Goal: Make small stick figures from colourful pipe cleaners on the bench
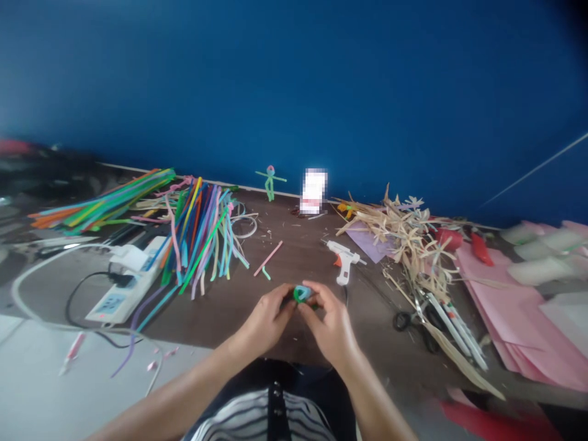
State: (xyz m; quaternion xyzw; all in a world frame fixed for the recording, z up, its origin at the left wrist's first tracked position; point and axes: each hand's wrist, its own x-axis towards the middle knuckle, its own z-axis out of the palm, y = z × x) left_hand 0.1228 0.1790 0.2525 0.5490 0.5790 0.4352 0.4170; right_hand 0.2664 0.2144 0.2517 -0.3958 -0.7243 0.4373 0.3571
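Between my two hands is a small coiled pipe-cleaner piece [302,294], green at the left and light blue at the right. The fingers of my left hand [272,312] pinch its green side. My right hand [329,313] grips the blue side with thumb and forefinger. Both hands are just above the dark table near its front edge. Beyond them lie a pink pipe-cleaner length [268,258] and a short green piece [266,273]. A white glue gun [342,260] with an orange trigger rests to the right of these.
Bundled pipe cleaners [197,233] and a white power strip [128,288] with cables lie at left. By the blue wall stand a green pipe-cleaner figure [270,184] and a blurred-out white panel [314,191]. Dried husk flowers [399,226], scissors [420,309] and pink paper [500,318] fill the right.
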